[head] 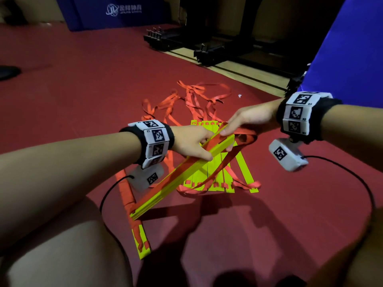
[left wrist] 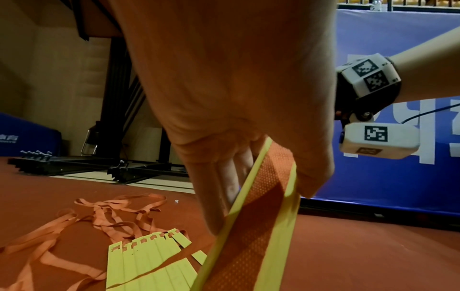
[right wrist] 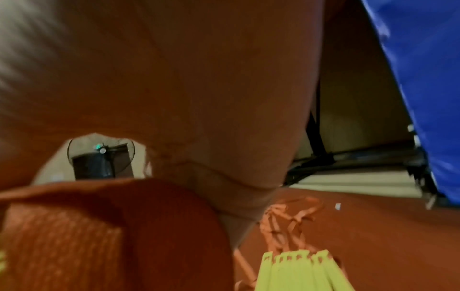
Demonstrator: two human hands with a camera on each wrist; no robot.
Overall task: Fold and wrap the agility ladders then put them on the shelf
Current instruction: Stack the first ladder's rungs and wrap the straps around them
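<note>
A stacked bundle of yellow ladder rungs (head: 178, 179) with an orange strap (head: 215, 172) running along it is held slanted above the floor. My left hand (head: 193, 145) grips the bundle near its far end, thumb on one side and fingers on the other (left wrist: 251, 177). My right hand (head: 246, 119) pinches the orange strap at the bundle's tip; the wrist view is blurred and shows strap (right wrist: 119, 236) close under the palm. More yellow rungs (head: 209, 168) lie flat on the floor beneath, with loose orange straps (head: 199, 100) trailing away. A wrapped ladder bundle (head: 134, 216) lies by my left knee.
The floor is red mat (head: 83, 79). Black metal frame bases (head: 207, 46) stand at the back. A blue padded mat (head: 348, 54) rises on the right and another blue pad (head: 116, 13) at the back left. Black cables (head: 356, 179) trail from my wrists. My knees fill the lower edge.
</note>
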